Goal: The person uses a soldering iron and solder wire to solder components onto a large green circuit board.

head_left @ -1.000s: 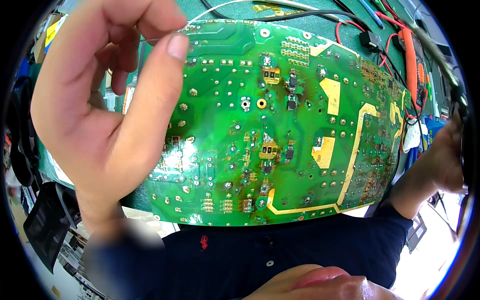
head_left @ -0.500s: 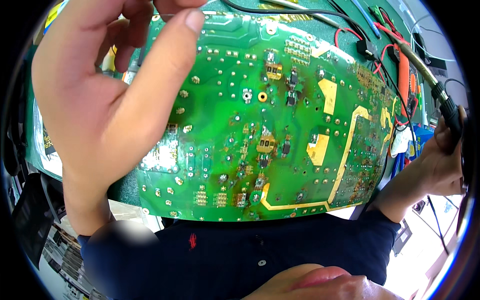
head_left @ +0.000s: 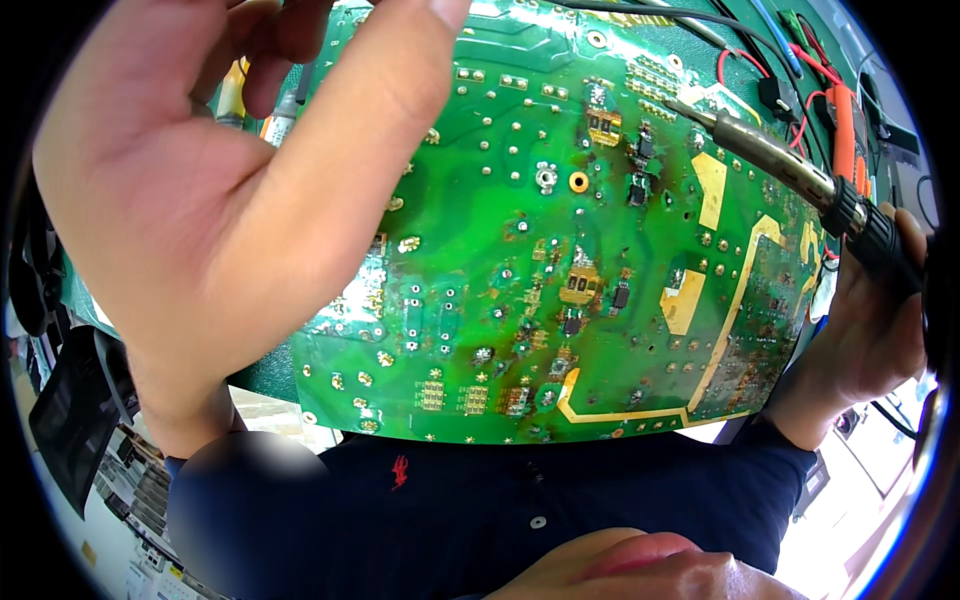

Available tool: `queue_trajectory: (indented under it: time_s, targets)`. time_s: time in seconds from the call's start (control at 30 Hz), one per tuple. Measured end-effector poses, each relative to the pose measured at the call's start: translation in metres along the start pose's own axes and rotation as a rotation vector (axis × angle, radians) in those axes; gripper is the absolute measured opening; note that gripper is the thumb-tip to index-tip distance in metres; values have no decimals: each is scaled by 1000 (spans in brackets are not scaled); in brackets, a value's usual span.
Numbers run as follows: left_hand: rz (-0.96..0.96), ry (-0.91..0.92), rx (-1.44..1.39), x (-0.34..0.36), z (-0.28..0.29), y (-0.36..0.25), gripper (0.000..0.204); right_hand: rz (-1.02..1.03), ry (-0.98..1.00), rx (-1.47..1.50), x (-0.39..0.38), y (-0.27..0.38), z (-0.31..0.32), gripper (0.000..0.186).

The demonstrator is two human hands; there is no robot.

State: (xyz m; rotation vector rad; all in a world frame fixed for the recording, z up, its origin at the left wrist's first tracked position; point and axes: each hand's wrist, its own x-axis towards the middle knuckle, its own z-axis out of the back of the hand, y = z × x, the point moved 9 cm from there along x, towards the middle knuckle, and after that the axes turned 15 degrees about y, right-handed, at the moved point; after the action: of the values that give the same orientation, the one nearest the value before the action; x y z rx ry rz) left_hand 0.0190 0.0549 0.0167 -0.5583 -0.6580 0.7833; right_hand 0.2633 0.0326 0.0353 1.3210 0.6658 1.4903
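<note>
I have the soldering iron (head_left: 790, 170) in my right hand (head_left: 870, 330), fingers wrapped tight round its black grip at the right edge of view. Its metal barrel slants up and left over the upper right part of the green circuit board (head_left: 560, 260), and the tip hangs near a cluster of small dark components and scorched pads near the far edge. Whether the tip touches the board I cannot tell from here.

My left hand (head_left: 210, 190) is raised close to my face, over the board's left side. The thumb points up toward the top of the picture and the fingers curl in toward it. The fingertips run out of view, so I cannot tell if they are pinched on anything; I see nothing clearly held there.

The board lies solder side up in front of my chest, its near edge over my dark shirt (head_left: 480, 500), with the green worktop (head_left: 830, 30) and red and black leads (head_left: 760, 70) beyond it.

To do this well, I think I should steady the right wrist before bringing the tip down, so it lands on one pad only and does not bridge to its neighbours. The browned patches suggest heat has been heavy here already, so a short touch seems wiser. The left forearm should stay off the joints
</note>
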Motion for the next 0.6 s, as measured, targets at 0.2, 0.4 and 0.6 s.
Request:
queue_trajectory:
  time_s: [0.2,0.4,0.6]
  targets:
    - [-8,26,11,0,-1,-4,14,164,518,117,30,2,-19,48]
    - [-25,100,30,7,-9,-10,14,-51,620,240,34,-25,-24,45]
    - [-156,269,129,18,-28,-24,18,-73,593,292,18,-33,-9,48]
